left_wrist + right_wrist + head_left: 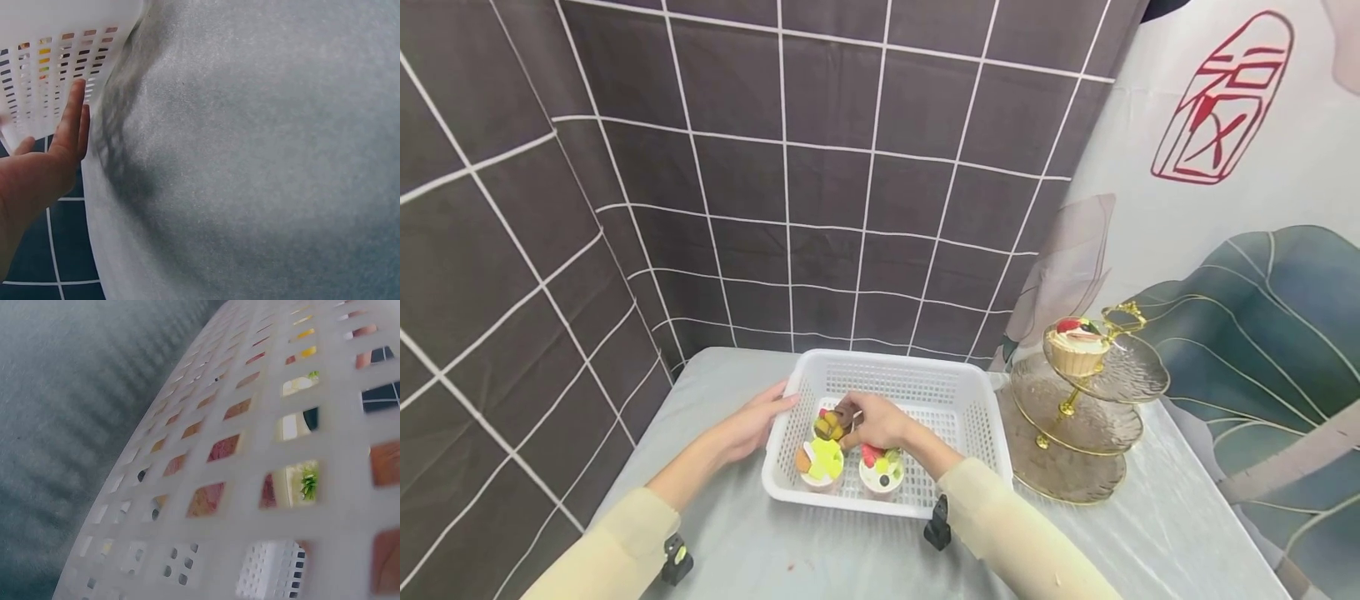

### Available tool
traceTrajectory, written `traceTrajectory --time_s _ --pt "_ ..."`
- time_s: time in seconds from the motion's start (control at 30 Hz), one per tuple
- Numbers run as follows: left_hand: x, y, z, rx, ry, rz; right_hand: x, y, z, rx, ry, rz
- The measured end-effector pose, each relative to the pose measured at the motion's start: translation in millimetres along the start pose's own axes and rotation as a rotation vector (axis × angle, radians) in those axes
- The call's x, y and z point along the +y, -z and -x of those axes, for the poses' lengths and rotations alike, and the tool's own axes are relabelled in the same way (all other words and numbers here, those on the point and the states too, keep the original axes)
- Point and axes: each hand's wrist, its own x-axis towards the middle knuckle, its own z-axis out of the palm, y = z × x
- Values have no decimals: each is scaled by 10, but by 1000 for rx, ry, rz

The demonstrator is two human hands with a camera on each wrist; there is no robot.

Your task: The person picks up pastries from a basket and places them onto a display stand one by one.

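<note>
A white plastic basket (961, 417) with perforated walls stands on the table and holds several toy cupcakes. My left hand (751, 423) rests against its left side, fingers extended; the left wrist view shows those fingers (75, 119) along the wall. Reaching inside, my right hand (880, 421) pinches a cupcake with brown and yellow topping (829, 426), whose lower part is hidden. Just in front of it sits a cupcake with bright yellow-green topping (826, 460). Right of that is a cupcake with white cream and mixed fruit (882, 477). The basket wall (244, 481) covers most of the right wrist view.
A three-tier stand with clear, gold-rimmed plates (1078, 417) is right of the basket. On its top plate sits a fruit-topped cupcake (1077, 348). A dark grid-patterned curtain (827, 192) hangs behind the grey tablecloth (730, 533).
</note>
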Motion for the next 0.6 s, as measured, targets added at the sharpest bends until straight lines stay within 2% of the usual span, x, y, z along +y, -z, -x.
traceTrajectory --time_s 0.3,0.6 --pt "11 -1 21 2 2 -5 20 16 6 49 -2 113" --pt "1 3 14 -7 -4 -12 36 38 8 36 -26 72"
